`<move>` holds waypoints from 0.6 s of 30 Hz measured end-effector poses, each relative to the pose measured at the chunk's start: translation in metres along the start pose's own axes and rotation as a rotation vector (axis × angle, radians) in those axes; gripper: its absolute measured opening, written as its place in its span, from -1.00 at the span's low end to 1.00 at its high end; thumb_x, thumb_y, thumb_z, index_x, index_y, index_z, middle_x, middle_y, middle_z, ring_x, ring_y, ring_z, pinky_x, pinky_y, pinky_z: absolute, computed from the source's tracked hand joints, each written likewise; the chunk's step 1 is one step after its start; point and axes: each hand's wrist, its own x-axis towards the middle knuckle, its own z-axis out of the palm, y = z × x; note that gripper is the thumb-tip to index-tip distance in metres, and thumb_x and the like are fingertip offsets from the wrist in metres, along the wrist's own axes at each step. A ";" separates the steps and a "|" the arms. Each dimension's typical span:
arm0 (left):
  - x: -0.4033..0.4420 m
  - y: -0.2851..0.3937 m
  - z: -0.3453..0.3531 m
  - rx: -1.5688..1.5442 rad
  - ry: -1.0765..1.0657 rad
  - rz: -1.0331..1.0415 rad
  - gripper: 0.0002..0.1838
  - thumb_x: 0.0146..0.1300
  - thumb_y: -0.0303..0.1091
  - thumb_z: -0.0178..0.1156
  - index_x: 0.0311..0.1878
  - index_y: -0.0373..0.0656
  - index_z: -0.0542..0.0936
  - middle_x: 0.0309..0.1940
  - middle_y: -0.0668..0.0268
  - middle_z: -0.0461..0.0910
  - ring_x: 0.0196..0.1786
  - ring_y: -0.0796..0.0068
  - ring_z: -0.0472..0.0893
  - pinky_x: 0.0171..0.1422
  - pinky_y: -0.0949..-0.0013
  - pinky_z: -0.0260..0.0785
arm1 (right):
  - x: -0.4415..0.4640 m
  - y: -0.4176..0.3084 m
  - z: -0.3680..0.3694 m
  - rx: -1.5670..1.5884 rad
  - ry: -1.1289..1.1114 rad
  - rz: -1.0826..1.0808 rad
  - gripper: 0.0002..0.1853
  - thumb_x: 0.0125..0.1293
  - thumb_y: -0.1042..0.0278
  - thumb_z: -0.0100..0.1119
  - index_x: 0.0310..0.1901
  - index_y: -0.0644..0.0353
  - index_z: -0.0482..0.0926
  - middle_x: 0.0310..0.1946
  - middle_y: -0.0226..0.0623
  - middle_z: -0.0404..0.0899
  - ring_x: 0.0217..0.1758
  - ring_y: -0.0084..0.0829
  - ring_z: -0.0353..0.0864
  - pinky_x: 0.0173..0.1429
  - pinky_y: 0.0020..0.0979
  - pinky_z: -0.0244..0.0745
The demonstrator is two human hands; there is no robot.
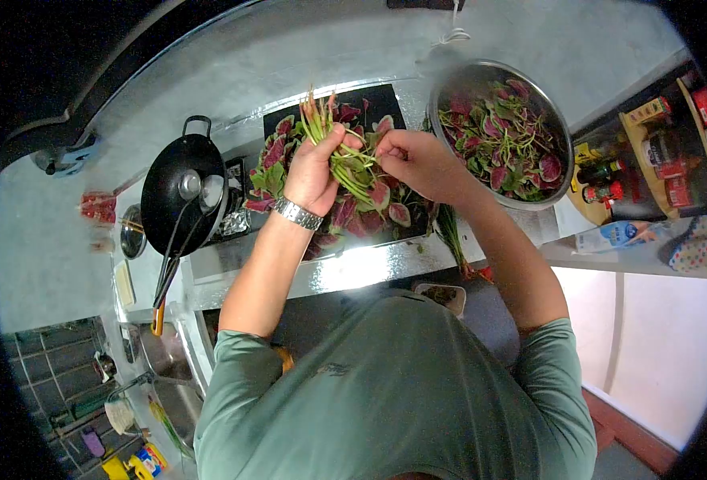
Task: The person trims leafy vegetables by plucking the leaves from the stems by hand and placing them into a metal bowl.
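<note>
A bunch of green stems with pinkish root ends is held in my left hand, whose fingers wrap round it. My right hand is beside the bunch, fingers pinched together at its leafy side; what they hold is too small to make out. Under both hands, red and green leaves lie over a black board. To the right, a large steel bowl holds more of the same leaves.
A black wok with two ladles stands at the left, near a sink. Green onions lie by the counter's front edge. Bottles and jars fill a shelf at the right. A small container is below the counter edge.
</note>
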 end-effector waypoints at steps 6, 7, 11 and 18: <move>0.008 -0.010 -0.002 -0.020 -0.035 0.025 -0.82 0.40 -0.28 0.07 -0.26 -0.17 0.53 -0.40 0.31 0.61 -0.33 0.51 0.58 -0.18 0.40 0.46 | 0.001 0.003 0.005 -0.192 0.180 -0.305 -0.92 0.04 0.37 0.22 -0.42 0.16 0.57 -0.49 -0.23 0.59 -0.36 -0.14 0.58 -0.24 -0.20 0.47; 0.008 -0.010 -0.001 -0.027 -0.040 0.022 -0.83 0.41 -0.28 0.07 -0.25 -0.16 0.52 -0.40 0.30 0.62 -0.33 0.50 0.59 -0.18 0.40 0.46 | 0.001 0.001 0.007 -0.193 0.181 -0.305 -0.92 0.04 0.37 0.22 -0.42 0.16 0.57 -0.49 -0.23 0.59 -0.36 -0.14 0.58 -0.24 -0.20 0.47; 0.005 -0.011 0.004 -0.058 -0.021 0.028 -0.85 0.41 -0.30 0.06 -0.21 -0.16 0.51 -0.38 0.29 0.62 -0.32 0.49 0.60 -0.19 0.40 0.48 | -0.001 -0.004 0.018 -0.311 0.244 -0.246 -0.89 0.05 0.38 0.21 -0.42 0.21 0.53 -0.51 -0.24 0.51 -0.34 -0.19 0.53 -0.20 -0.22 0.40; -0.003 -0.013 0.013 -0.046 0.052 0.024 -0.87 0.40 -0.30 0.07 -0.17 -0.15 0.50 -0.34 0.29 0.62 -0.31 0.49 0.59 -0.18 0.40 0.47 | -0.005 -0.001 0.023 -0.514 0.370 -0.121 -0.91 0.03 0.36 0.21 -0.48 0.16 0.55 -0.50 -0.20 0.53 -0.36 -0.11 0.55 -0.22 -0.17 0.43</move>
